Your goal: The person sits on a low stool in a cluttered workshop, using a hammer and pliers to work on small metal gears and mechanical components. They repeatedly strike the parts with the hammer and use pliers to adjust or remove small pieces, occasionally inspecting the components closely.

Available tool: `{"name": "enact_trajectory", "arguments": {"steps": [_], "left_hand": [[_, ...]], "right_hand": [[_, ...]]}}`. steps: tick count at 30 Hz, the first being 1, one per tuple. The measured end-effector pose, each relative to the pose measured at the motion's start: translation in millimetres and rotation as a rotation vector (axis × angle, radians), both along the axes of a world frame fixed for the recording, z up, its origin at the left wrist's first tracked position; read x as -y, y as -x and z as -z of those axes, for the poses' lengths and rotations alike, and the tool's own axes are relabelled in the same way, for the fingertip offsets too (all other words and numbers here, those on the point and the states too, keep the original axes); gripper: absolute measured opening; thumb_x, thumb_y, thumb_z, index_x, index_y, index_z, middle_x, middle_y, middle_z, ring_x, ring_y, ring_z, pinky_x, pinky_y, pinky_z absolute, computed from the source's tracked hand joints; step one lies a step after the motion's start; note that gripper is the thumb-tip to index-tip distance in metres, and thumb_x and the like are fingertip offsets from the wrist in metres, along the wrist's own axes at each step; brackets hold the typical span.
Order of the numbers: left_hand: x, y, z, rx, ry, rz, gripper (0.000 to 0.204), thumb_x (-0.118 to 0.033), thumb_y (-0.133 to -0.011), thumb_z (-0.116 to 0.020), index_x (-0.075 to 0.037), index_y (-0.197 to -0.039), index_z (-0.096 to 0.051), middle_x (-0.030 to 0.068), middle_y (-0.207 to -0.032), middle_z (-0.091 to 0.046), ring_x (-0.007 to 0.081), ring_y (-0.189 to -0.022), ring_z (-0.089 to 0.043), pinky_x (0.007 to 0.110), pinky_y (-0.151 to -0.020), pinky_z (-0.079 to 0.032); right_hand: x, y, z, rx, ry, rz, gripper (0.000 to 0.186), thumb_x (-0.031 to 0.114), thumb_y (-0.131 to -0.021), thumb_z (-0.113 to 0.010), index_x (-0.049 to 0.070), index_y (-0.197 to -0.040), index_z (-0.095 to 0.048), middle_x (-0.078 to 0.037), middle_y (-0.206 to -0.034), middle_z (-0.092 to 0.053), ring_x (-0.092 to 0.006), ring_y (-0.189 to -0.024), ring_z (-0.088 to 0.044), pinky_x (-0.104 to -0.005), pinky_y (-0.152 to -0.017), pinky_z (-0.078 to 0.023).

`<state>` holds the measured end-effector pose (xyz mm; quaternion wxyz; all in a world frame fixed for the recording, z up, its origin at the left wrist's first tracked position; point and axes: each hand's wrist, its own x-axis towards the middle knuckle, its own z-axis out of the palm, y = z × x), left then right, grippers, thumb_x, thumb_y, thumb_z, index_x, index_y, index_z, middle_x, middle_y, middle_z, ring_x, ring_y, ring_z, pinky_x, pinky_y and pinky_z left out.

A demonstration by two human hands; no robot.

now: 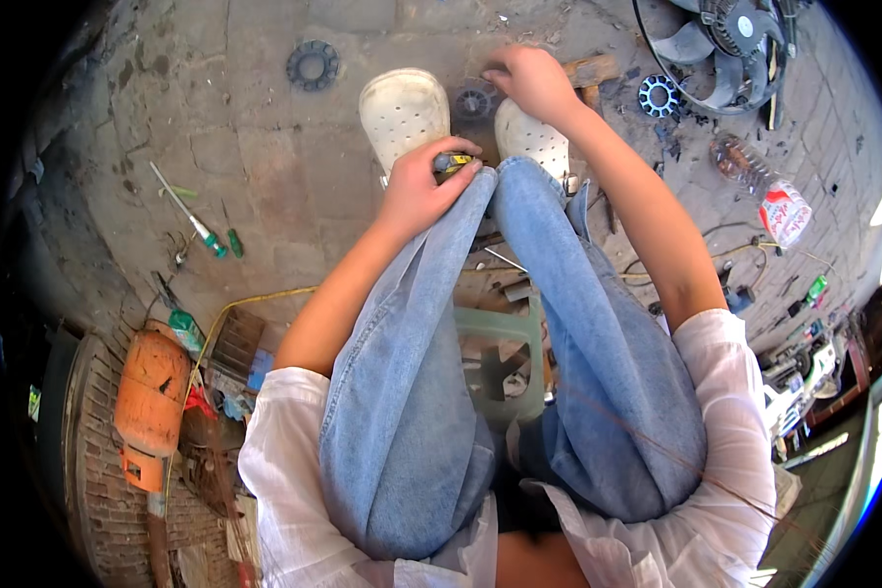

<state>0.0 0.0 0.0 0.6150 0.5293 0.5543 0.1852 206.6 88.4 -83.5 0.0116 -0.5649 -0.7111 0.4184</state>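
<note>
Disc [475, 102] is lying on ground [235, 127] between clogs [404, 113], looking round, showing no long axis; right hand [537, 86] is hanging nearer, disc sitting just lower-left of its fingertips, fingers half curling, can't tell if holding anything; left hand [429, 183] is lying farther off, closing round yellow-black tool [450, 162] by left knee [485, 181]

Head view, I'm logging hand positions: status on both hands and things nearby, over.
Left hand gripping yellow and black object, partly covered. Right hand near round grey part, grip unclear. Piece of wood close beside right hand.
</note>
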Motion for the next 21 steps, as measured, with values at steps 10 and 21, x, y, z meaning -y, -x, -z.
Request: {"name": "enact_trajectory", "arguments": {"steps": [10, 21], "left_hand": [[-2.1, 1.0, 4.6, 0.022, -0.010, -0.005, 0.019, -0.012, -0.085, -0.068, -0.005, -0.103, -0.069, 0.0075, -0.098, -0.071, 0.0169, -0.091, -0.067, 0.029, -0.084, -0.050], [0.5, 2.8, -1.2, 0.066, -0.186, -0.055, 0.021, -0.003, -0.082, -0.069, -0.002, -0.103, -0.068, 0.0097, -0.103, -0.070, 0.0203, -0.099, -0.067, 0.032, -0.090, -0.051]], "right_hand": [[3.1, -6.6, -0.9, 0.007, 0.064, 0.119, 0.024, 0.027, -0.080, -0.070, 0.008, -0.094, -0.073, -0.016, -0.083, -0.069, -0.0339, -0.079, -0.066, -0.0436, -0.073, -0.052], [3.9, -3.7, -4.0, -0.026, 0.058, 0.105, 0.023, 0.028, -0.080, -0.070, 0.008, -0.092, -0.073, -0.015, -0.084, -0.069, -0.0332, -0.080, -0.066, -0.0419, -0.074, -0.052]]}}
